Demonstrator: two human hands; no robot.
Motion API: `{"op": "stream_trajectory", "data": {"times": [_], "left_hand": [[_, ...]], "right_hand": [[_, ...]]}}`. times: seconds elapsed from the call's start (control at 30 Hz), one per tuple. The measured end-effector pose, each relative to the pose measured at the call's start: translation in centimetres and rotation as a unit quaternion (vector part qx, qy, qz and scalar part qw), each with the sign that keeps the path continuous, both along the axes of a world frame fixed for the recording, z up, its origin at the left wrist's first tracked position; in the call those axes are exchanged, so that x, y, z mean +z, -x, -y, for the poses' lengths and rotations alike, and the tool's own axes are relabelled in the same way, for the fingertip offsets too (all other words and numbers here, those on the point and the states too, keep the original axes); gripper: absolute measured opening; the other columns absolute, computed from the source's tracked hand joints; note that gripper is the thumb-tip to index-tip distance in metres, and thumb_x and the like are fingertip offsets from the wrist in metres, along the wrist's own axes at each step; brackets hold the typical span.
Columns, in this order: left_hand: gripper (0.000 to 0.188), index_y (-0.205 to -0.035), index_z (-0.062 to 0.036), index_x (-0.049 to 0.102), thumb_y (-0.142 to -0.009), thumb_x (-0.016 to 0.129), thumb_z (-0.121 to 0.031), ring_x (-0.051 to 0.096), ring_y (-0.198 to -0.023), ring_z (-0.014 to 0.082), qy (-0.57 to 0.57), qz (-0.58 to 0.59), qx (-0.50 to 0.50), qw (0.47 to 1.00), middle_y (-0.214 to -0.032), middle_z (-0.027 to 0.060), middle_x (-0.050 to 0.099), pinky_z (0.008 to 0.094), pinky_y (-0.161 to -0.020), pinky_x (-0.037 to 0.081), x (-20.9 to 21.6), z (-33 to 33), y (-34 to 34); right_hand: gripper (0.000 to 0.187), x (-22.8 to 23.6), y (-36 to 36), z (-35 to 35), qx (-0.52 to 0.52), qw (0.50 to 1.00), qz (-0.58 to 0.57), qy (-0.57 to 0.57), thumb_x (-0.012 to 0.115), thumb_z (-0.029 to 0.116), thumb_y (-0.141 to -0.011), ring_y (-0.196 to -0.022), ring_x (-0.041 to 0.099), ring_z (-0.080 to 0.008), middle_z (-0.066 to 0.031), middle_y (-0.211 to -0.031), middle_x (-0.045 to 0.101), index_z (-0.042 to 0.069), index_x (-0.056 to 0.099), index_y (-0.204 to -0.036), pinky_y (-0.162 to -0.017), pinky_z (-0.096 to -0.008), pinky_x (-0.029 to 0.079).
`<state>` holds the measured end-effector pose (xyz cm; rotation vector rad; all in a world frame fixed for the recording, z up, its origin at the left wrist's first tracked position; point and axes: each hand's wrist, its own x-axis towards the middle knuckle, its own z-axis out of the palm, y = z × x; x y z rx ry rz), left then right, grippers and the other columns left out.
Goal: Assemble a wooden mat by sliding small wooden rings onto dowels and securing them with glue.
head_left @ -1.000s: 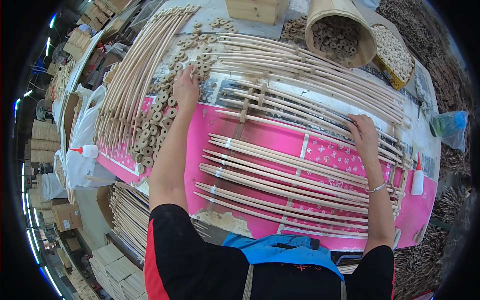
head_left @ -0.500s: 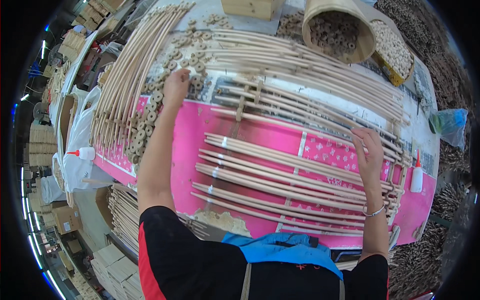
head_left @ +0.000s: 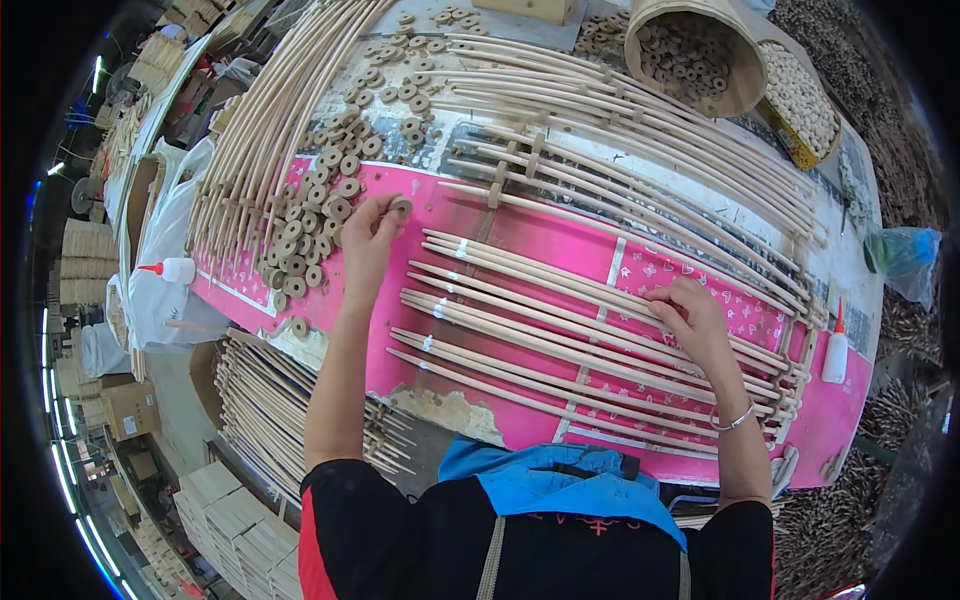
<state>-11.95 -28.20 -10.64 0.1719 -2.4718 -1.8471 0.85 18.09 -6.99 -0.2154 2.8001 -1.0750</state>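
My left hand [head_left: 368,242] is closed, pinching a small round wooden disc with a centre hole [head_left: 401,208] between thumb and fingertips. It hovers over the pink sheet, just right of a heap of similar discs [head_left: 312,215]. Slim wooden rods [head_left: 530,262] lie side by side in front of me, with white marks near their left ends. At the upper rods of this near group, my right hand [head_left: 692,318] has thumb and forefinger closed around a rod. Crosspieces [head_left: 800,375] join the rods at their right ends.
More rods lie across the table's far side [head_left: 640,110] and in a bundle at left [head_left: 265,130]. A tub of discs [head_left: 690,65] and a box of pale beads [head_left: 800,100] stand far right. Glue bottles are at right [head_left: 835,355] and left [head_left: 178,270].
My left hand has come from the discs toward me and right, now with a disc in its fingertips. My right hand has moved left and nearer, onto the rods.
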Motion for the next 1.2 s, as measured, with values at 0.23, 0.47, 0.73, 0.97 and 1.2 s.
{"op": "stream_trajectory", "data": {"times": [0.23, 0.47, 0.73, 0.97, 1.2], "left_hand": [[0.027, -0.129, 0.0007, 0.068, -0.104, 0.06, -0.005, 0.072, -0.097, 0.0117, -0.019, 0.005, 0.006, 1.0, -0.11, 0.0043, 0.074, 0.0258, -0.085, 0.058, 0.5, -0.5, -1.7], [0.028, -0.129, 0.0, 0.071, -0.103, 0.062, -0.003, 0.072, -0.093, 0.0124, 0.019, -0.022, 0.046, 0.999, -0.11, 0.0058, 0.075, 0.0268, -0.081, 0.061, -0.2, -0.4, -1.9], [0.029, -0.13, 0.0033, 0.069, -0.102, 0.06, 0.002, 0.074, -0.098, 0.0149, -0.069, -0.014, 0.017, 0.997, -0.113, 0.0085, 0.074, 0.0273, -0.088, 0.062, 1.0, -2.7, -2.6], [0.029, -0.131, 0.0035, 0.068, -0.103, 0.061, 0.002, 0.074, -0.099, 0.0154, -0.088, -0.026, 0.012, 0.996, -0.111, 0.0096, 0.075, 0.0272, -0.091, 0.062, 1.8, -3.9, -2.8], [0.03, -0.128, -0.0025, 0.072, -0.098, 0.069, -0.002, 0.069, -0.085, 0.0098, -0.003, -0.057, 0.05, 0.997, -0.103, 0.0049, 0.074, 0.0251, -0.079, 0.057, 2.0, -4.8, -3.3]], "right_hand": [[0.025, 0.8, -0.9, 0.9, 0.028, 0.987, -0.146, -0.058, 0.085, 0.016, -0.077, -0.088, 0.061, -0.0297, -0.0083, -0.09, 0.063, 0.005, 0.07, -0.093, -0.076, -0.0419, 0.048], [0.021, -0.2, -1.7, 1.3, -0.013, 0.987, -0.153, -0.043, 0.083, 0.01, -0.08, -0.086, 0.062, -0.0299, -0.0095, -0.088, 0.062, 0.004, 0.069, -0.094, -0.075, -0.0418, 0.049], [0.017, 0.5, -1.9, 1.3, -0.06, 0.992, -0.106, 0.033, 0.08, 0.004, -0.084, -0.082, 0.064, -0.0271, -0.0105, -0.086, 0.062, 0.002, 0.067, -0.095, -0.071, -0.0373, 0.051], [0.013, 0.4, -1.7, 0.8, -0.047, 0.992, -0.118, 0.025, 0.076, 0.002, -0.089, -0.08, 0.061, -0.0213, -0.0092, -0.09, 0.059, 0.0, 0.066, -0.096, -0.07, -0.0318, 0.05], [0.012, 0.6, -1.5, 0.7, -0.067, 0.99, -0.11, 0.064, 0.076, 0.001, -0.089, -0.081, 0.063, -0.0223, -0.0097, -0.089, 0.06, -0.001, 0.066, -0.097, -0.07, -0.0328, 0.052]]}}
